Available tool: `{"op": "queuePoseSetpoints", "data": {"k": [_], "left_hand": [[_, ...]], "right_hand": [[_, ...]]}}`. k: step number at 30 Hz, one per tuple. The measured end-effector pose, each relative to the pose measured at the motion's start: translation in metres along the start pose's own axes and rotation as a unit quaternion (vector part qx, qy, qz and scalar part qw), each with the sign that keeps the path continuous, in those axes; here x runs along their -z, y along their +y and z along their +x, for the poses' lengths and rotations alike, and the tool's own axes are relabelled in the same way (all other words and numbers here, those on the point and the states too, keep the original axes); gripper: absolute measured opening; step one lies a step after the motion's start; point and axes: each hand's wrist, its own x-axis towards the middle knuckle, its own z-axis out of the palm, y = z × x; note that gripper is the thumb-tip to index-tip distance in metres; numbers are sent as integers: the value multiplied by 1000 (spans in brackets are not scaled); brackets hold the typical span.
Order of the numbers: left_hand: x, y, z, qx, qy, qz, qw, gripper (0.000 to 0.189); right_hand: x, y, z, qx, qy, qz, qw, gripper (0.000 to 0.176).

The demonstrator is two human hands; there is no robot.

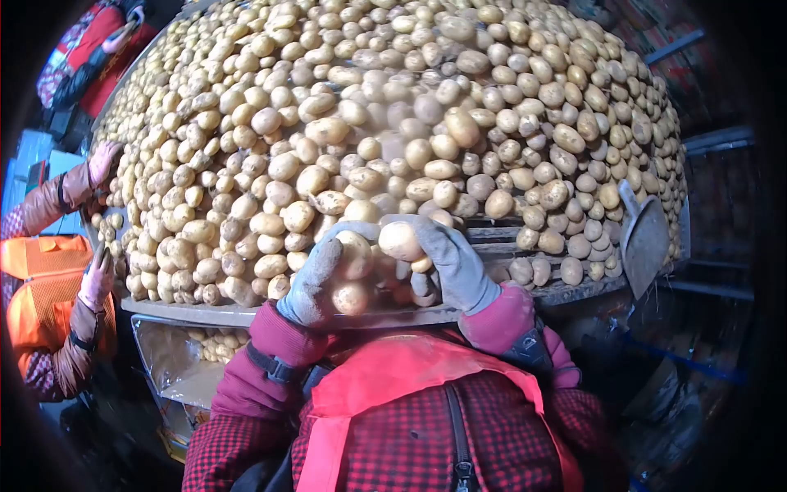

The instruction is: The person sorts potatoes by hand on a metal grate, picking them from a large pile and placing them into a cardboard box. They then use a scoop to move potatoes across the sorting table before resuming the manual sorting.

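Note:
Both my hands wear grey-blue gloves at the near edge of a large heap of potatoes (pixel 283 167). My left hand (pixel 313 283) curls around a potato (pixel 354 256), and another potato (pixel 350 298) sits just below it against the palm side. My right hand (pixel 452 264) is closed on a pale round potato (pixel 400 240), with a smaller potato (pixel 421 264) showing under it by the fingers. The two hands are close together, thumbs toward each other.
Slats (pixel 492 246) of the table show right of my right hand. A flat metal scoop (pixel 643 238) lies at the right edge. Below the left front edge stands a lined box (pixel 184 381) with potatoes inside. At left, another person's gloved hands (pixel 98 275) reach the heap; a further person (pixel 102 49) stands beyond.

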Motion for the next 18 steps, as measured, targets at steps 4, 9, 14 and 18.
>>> {"op": "queuePoseSetpoints", "data": {"k": [4, 9, 14, 18], "left_hand": [[17, 1, -25, -48, 16, -24, 998, 69], [24, 6, -35, -81, 11, -15, 997, 73], [32, 4, -47, -127, 33, -37, 991, 70], [59, 2, -75, -172, 53, -49, 982, 69]], "right_hand": [[-25, 10, 19, 42, -28, 26, 998, 44], [-49, 10, 37, -3, 0, -143, 990, 44], [-67, 28, 54, 29, -28, -171, 984, 51], [-95, 29, 54, -18, -39, -103, 994, 51]]}}
